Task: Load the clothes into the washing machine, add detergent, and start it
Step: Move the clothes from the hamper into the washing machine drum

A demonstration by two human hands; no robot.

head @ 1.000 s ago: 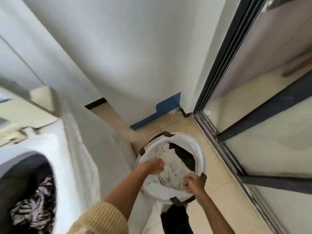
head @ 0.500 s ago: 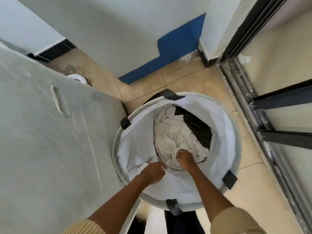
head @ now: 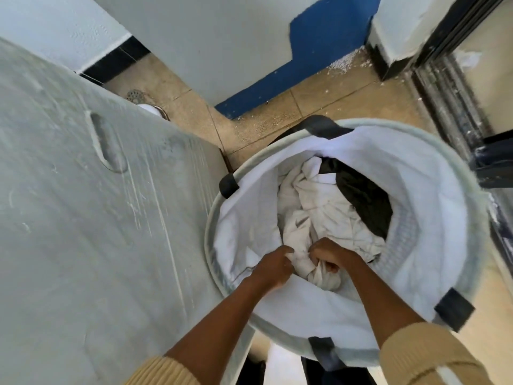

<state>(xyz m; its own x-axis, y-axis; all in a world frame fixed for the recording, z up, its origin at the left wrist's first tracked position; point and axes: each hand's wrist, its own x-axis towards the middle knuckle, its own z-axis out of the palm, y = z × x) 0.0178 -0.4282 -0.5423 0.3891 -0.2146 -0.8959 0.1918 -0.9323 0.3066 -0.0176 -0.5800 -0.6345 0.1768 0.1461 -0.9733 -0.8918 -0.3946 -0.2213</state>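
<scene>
A round white laundry basket [head: 433, 276] with dark handle straps stands on the tiled floor, right of the washing machine's grey side panel [head: 91, 232]. Inside lie a crumpled white garment [head: 319, 212] and a dark garment [head: 363, 198] behind it. Both my hands are down in the basket. My left hand [head: 273, 266] pinches the near edge of the white garment. My right hand [head: 331, 258] grips a bunched fold of the same garment. The machine's door and drum are out of view.
A white wall with a blue painted base [head: 313, 56] stands behind the basket. A sliding door track and dark frame [head: 455, 87] run along the right. A floor drain [head: 136, 95] lies behind the machine. White paint flakes litter the tan tiles.
My view dropped from the machine front to straight over the basket. Both hands closed on the white garment, and the right hand now has a fold bunched up toward the near rim.
</scene>
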